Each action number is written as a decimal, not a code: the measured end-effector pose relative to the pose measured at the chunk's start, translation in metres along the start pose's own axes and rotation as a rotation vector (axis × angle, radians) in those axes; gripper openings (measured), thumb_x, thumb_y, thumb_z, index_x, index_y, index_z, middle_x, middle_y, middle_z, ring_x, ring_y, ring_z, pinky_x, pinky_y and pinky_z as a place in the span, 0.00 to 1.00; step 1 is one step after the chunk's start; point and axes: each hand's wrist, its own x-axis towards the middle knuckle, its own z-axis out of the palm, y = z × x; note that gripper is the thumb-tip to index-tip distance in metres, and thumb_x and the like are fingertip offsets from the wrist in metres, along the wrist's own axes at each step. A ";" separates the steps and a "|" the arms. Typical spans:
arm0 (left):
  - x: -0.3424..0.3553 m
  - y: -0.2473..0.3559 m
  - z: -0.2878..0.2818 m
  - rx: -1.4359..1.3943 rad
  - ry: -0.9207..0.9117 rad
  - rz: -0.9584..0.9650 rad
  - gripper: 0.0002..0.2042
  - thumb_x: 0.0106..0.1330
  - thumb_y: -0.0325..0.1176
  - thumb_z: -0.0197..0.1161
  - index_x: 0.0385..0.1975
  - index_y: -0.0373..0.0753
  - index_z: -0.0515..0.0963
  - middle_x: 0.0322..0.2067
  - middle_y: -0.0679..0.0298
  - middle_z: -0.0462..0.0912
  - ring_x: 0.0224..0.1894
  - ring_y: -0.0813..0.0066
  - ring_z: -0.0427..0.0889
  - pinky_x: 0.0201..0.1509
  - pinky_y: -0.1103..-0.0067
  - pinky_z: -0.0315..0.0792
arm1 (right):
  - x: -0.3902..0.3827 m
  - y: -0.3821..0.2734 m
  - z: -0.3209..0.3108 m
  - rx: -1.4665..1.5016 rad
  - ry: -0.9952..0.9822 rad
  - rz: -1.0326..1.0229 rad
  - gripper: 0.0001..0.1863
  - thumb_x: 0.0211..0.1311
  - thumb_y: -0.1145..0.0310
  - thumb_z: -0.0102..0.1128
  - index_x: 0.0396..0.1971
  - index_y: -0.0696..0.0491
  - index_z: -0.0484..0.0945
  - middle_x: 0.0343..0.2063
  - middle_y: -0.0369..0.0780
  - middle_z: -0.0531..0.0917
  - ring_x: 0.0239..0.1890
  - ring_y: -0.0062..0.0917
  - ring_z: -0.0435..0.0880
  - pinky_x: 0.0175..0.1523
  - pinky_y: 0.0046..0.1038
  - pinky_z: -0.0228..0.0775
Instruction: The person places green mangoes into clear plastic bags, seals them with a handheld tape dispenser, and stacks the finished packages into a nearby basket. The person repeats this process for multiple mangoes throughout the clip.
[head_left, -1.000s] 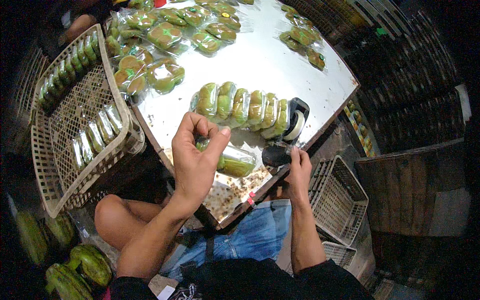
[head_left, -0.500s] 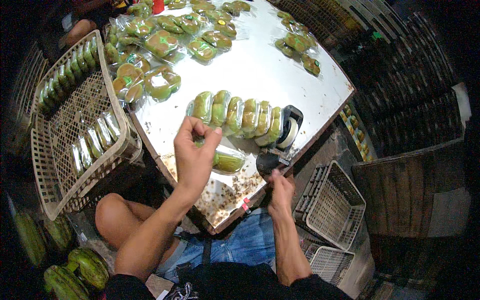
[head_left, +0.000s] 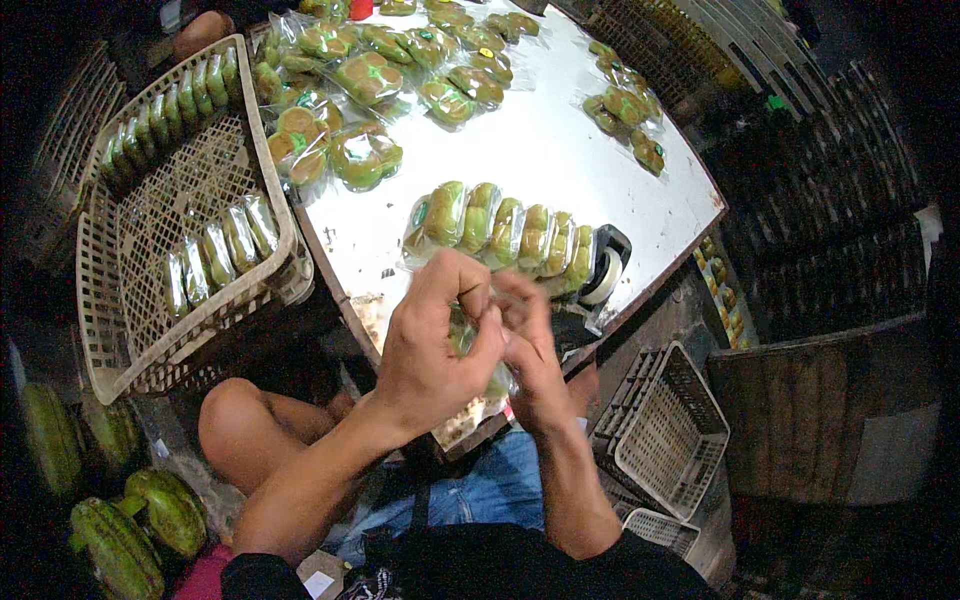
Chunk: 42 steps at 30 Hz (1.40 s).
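My left hand (head_left: 435, 335) and my right hand (head_left: 530, 355) meet over the near corner of the table, fingers pinched together. Between and below them shows part of a clear plastic bag with green buns (head_left: 462, 332), mostly covered by the hands. The right fingers are blurred; whatever fine piece lies between the fingertips is hidden. Just beyond the hands stands a row of wrapped green-brown buns (head_left: 506, 232), set on edge side by side. Against the row's right end is a black tape dispenser (head_left: 606, 270) holding a pale roll.
More bagged buns (head_left: 365, 80) crowd the far left of the white table (head_left: 500, 150), with others (head_left: 625, 105) at far right. A plastic crate (head_left: 185, 205) with wrapped packs stands left. Crates (head_left: 672, 430) sit low right; large green fruits (head_left: 115, 545) lie lower left.
My right hand has left the tape dispenser and come over to my left hand above the bag. The left hand has closed in over the bag. The whole view has shifted slightly.
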 end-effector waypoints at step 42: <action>0.067 -0.082 -0.069 -0.963 0.310 -1.007 0.31 0.75 0.57 0.45 0.61 0.32 0.65 0.54 0.52 0.77 0.53 0.60 0.79 0.59 0.67 0.72 | 0.118 -0.037 0.032 -0.393 -0.021 -0.226 0.31 0.72 0.77 0.47 0.68 0.55 0.43 0.58 0.53 0.70 0.57 0.37 0.77 0.60 0.32 0.71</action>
